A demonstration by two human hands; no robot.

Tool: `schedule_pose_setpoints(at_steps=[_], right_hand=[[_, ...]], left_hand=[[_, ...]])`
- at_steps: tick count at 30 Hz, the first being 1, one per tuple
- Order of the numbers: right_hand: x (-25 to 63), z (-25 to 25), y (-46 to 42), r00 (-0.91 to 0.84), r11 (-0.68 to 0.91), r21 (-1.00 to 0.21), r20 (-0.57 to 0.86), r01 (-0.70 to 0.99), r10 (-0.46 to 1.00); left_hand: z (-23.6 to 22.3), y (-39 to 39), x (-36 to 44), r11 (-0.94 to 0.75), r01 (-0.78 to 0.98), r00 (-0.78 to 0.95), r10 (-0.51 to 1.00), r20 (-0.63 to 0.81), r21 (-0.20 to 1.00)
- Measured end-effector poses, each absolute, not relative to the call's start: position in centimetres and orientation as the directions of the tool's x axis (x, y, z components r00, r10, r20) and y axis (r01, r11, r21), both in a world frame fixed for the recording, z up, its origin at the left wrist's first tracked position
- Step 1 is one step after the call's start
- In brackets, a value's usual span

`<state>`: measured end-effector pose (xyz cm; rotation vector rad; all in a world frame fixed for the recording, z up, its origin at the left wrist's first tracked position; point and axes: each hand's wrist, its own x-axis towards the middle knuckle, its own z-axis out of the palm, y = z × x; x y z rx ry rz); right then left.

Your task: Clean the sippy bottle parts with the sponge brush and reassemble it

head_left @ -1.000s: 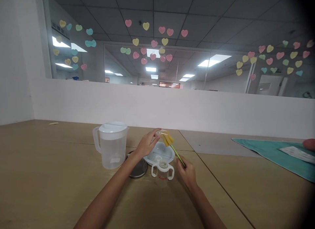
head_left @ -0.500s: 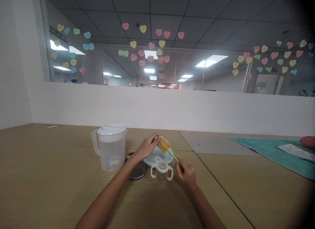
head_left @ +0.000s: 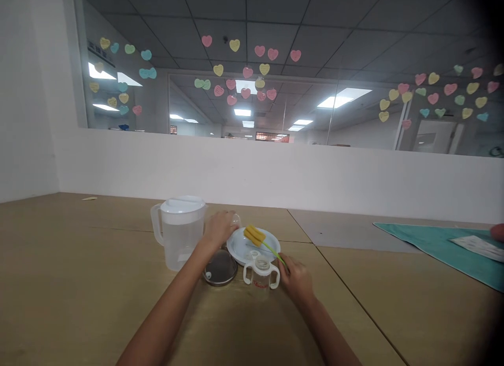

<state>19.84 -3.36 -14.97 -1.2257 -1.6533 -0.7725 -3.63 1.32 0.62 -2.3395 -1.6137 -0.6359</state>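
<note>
Two-handled bottle (head_left: 261,279) upright, open-topped on table (head_left: 220,329); right hand (head_left: 297,278) swinging left could tip it. Right fingers narrow, holding sponge brush (head_left: 256,236) by its green handle, yellow head over white bowl (head_left: 233,250); loose grip could drop it in. Dark round lid (head_left: 221,268) beside bowl. Left hand (head_left: 219,228) beyond, fingers holding clear cup (head_left: 236,220), grip partly hidden; smooth wall could slip. Pitcher (head_left: 183,239) near left hand, elbow-out move could knock it.

two hands (head_left: 219,229), one brush (head_left: 255,235), one pitcher (head_left: 181,237), one two-handled bottle (head_left: 260,278)
</note>
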Motion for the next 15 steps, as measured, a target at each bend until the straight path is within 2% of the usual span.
schedule_pose_setpoints(at_steps=[2,5,10,15], right_hand=[[20.0,-15.3,-3.0,-0.028,0.254,-0.088,0.908,0.963,0.419],[20.3,-15.7,-2.7,0.064,0.187,-0.159,0.898,0.969,0.434],[20.4,-15.7,-2.5,0.084,0.16,-0.18,0.876,0.971,0.474],[20.1,-15.2,-2.8,0.07,0.183,-0.173,0.882,0.968,0.466]], left_hand=[[0.6,1.5,-4.2,-0.272,0.961,0.27,0.871,0.41,-0.054],[0.2,1.9,-4.8,-0.229,0.966,0.253,0.937,0.242,-0.122],[-1.7,3.8,-5.0,-0.267,0.957,0.268,0.963,-0.013,-0.112],[-3.7,5.5,-5.1,-0.293,0.954,0.29,0.956,-0.042,-0.067]])
